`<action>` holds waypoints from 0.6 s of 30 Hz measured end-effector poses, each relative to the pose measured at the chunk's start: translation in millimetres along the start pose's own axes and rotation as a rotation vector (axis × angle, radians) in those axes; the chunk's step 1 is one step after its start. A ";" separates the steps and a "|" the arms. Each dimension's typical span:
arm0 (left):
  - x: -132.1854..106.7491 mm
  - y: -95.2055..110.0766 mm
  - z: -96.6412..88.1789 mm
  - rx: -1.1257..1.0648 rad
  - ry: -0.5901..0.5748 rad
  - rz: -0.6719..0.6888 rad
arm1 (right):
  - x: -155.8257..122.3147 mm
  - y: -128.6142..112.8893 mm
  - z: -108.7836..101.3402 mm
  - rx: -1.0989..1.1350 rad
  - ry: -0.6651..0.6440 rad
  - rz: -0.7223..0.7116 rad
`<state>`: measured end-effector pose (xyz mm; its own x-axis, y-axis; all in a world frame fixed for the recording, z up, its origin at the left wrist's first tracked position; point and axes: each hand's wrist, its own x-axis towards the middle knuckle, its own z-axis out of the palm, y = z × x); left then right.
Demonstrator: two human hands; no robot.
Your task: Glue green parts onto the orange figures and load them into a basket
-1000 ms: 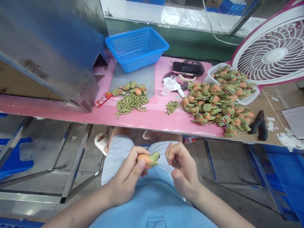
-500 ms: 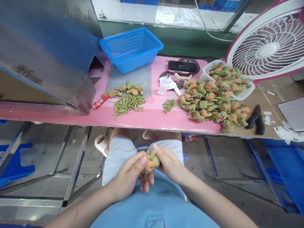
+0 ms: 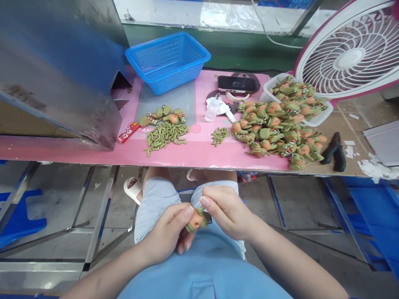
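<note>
My left hand (image 3: 171, 229) is closed around a small orange-and-green toy figure (image 3: 195, 221) held above my lap. A dark hole shows in its orange body. My right hand (image 3: 229, 211) pinches a thin green limb (image 3: 201, 209) that sticks up from the figure; whether it is fully seated cannot be seen. On the table ahead lie a heap of curved green limbs (image 3: 166, 136) with several toy figures behind it, and a smaller cluster of limbs (image 3: 220, 136). A large pile of toy figures (image 3: 268, 129) spreads to the right.
A blue basket (image 3: 174, 79) stands at the back, beside a metal housing (image 3: 62, 74). Also on the table are a red packet (image 3: 128, 132), a small bottle (image 3: 212, 110), a phone (image 3: 237, 84), a white basket (image 3: 267, 96), dark-handled pliers (image 3: 335, 153) and a fan (image 3: 349, 59).
My right hand has shifted up from the figure's side and now pinches the top of the green limb. The figure has tilted slightly in my left hand.
</note>
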<state>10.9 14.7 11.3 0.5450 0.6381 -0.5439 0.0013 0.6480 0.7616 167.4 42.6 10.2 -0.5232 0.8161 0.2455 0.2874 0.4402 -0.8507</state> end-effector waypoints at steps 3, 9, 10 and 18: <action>0.3 -1.2 2.1 -0.043 0.014 -0.051 | -3.7 0.7 5.2 -0.082 0.050 -0.020; -1.7 -1.7 3.7 -0.058 0.025 -0.100 | -9.7 0.2 7.7 -0.170 0.049 -0.018; -1.6 -1.6 3.5 -0.063 0.024 -0.104 | -10.0 -0.3 7.4 -0.184 0.048 -0.019; 1.0 -3.0 5.6 -0.079 0.044 -0.113 | -10.6 -0.6 9.3 -0.279 0.045 -0.017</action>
<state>16.1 11.1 10.4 0.5080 0.5753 -0.6411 -0.0061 0.7467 0.6652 165.4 30.2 3.7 -0.4952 0.8209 0.2844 0.4917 0.5347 -0.6873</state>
